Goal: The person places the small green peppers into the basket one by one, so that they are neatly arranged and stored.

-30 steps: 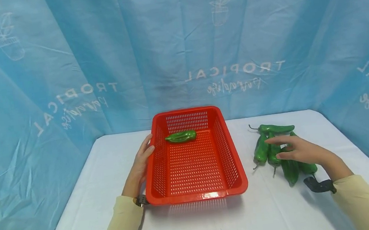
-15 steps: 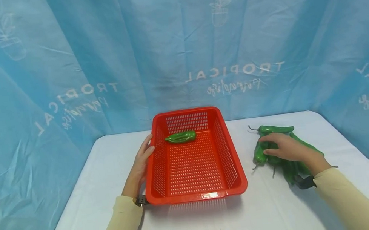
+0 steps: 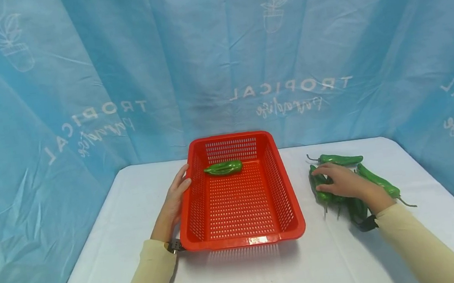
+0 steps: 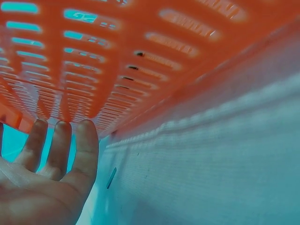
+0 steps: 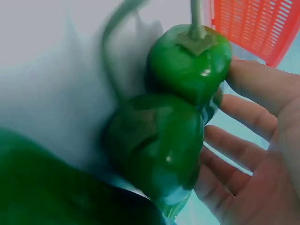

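A red plastic basket (image 3: 242, 241) stands on the table, with one green pepper (image 3: 223, 168) lying at its back left. Along the basket's left side rests my left hand (image 3: 171, 205); in the left wrist view its fingers (image 4: 86, 145) are nearly straight and touch the slotted wall. My right hand (image 3: 347, 181) is over the pepper pile at the right. Its thumb and fingers close round the leftmost green pepper (image 5: 185, 61), which lies with its stem toward me. Another green pepper (image 5: 157, 145) lies against it. The hand partly hides the pile in the head view.
One green pepper (image 3: 342, 159) lies crosswise behind the pile, another (image 3: 378, 180) slants to its right, and one more (image 3: 357, 208) is below the wrist. A white cloth covers the table (image 3: 243, 279). Blue curtains (image 3: 218, 67) hang behind and on both sides.
My right hand has moved left and down onto the leftmost pepper. That pepper has turned, its stem end swinging right. The left hand and basket stay put.
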Motion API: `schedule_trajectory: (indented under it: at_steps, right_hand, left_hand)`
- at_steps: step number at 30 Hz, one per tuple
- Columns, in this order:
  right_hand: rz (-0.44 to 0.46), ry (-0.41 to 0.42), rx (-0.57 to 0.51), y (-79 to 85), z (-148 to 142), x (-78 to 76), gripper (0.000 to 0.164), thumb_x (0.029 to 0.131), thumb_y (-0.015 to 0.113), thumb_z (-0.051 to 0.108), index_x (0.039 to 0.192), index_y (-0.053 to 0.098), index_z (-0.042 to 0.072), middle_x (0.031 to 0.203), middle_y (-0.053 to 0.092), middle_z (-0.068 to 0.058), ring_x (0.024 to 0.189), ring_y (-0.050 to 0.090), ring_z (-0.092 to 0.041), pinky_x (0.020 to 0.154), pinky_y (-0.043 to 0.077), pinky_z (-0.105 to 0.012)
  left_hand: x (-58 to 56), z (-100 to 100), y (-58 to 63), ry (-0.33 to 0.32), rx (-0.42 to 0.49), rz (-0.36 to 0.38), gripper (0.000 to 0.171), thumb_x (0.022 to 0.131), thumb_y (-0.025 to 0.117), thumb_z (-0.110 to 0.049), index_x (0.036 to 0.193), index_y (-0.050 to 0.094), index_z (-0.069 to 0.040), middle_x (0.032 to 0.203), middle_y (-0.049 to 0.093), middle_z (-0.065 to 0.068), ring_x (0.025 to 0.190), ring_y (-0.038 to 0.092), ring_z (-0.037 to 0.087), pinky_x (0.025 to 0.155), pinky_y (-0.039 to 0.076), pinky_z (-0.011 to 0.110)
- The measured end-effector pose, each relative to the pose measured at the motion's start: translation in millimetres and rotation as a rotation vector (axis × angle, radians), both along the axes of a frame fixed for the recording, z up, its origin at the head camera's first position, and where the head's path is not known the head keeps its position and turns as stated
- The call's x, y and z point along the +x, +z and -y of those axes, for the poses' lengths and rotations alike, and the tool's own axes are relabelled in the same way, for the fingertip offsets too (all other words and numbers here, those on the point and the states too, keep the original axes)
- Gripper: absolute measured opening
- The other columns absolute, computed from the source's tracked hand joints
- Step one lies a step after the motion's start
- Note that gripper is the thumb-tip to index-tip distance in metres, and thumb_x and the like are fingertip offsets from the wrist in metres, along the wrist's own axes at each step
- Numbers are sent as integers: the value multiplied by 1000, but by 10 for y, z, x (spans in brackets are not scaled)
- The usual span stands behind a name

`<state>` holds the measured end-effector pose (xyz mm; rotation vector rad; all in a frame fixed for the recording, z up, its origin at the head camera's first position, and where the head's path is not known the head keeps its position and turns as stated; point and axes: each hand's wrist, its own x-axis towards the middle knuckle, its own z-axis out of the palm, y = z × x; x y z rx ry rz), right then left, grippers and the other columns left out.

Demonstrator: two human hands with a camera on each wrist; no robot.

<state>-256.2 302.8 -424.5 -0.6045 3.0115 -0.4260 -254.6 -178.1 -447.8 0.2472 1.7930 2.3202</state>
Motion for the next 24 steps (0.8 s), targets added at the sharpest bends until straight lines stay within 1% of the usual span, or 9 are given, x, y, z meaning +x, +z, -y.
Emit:
schedule_trajectory:
  at_steps: [1,4,7,11,13,15,19,21,24]
  right_hand:
    - [24,2,-23,6,8,0,48,88,74,28,128,63,5,136,55,-29,122,55,-48,98,49,-64]
    - [84,5,-49,21,31,-15,54,86,76,27,133,60,5,134,58,-26,108,62,-37,92,55,-57]
    - [130,46,-52,30,66,-50,55,86,76,25,134,59,5,130,63,-21,100,63,-27,86,58,-49]
    - [192,122,-88,10,126,-108,50,87,75,19,134,59,8,130,64,-17,96,60,-20,79,55,-37]
    - [228,153,-110,-2,154,-128,49,87,74,17,133,60,11,130,64,-15,92,57,-19,75,52,-34]
    - [255,166,-120,-18,173,-140,47,87,74,15,132,61,14,131,63,-14,95,57,-19,78,54,-35]
    - [288,172,-125,-37,192,-147,44,88,72,14,130,63,18,134,61,-13,107,57,-23,91,56,-46]
    - [299,165,-138,-42,193,-146,43,88,72,14,130,64,20,136,60,-12,111,57,-25,94,54,-50]
    - [299,172,-157,-47,178,-143,44,88,71,13,130,63,20,139,58,-13,116,57,-29,95,54,-53]
  left_hand:
    - [-4,0,-3,0,4,-2,55,106,42,-27,157,21,-33,159,30,12,128,56,26,95,58,37]
    - [-10,2,-14,-3,9,-6,55,106,41,-26,157,21,-33,158,31,14,126,58,26,95,58,38]
    - [-9,0,-16,-4,9,-7,55,106,41,-26,157,22,-34,156,32,14,126,58,26,94,58,39]
    - [-3,-3,-12,4,3,-5,55,106,42,-27,157,22,-34,156,33,13,126,58,26,95,58,40]
    - [1,-4,-13,8,2,0,55,106,42,-27,156,22,-34,156,33,13,127,58,26,95,58,40]
    - [1,-2,-14,7,1,3,55,106,43,-27,156,23,-35,157,33,13,127,58,26,95,57,41]
    - [3,5,-9,-5,7,6,54,106,42,-27,156,23,-34,158,31,15,126,59,26,96,57,41]
    - [-3,12,-5,-13,10,2,54,106,41,-27,156,22,-34,158,31,16,125,59,25,95,57,40]
    - [-14,23,-6,-17,3,-7,54,106,41,-27,157,22,-31,157,31,16,124,60,24,93,59,38]
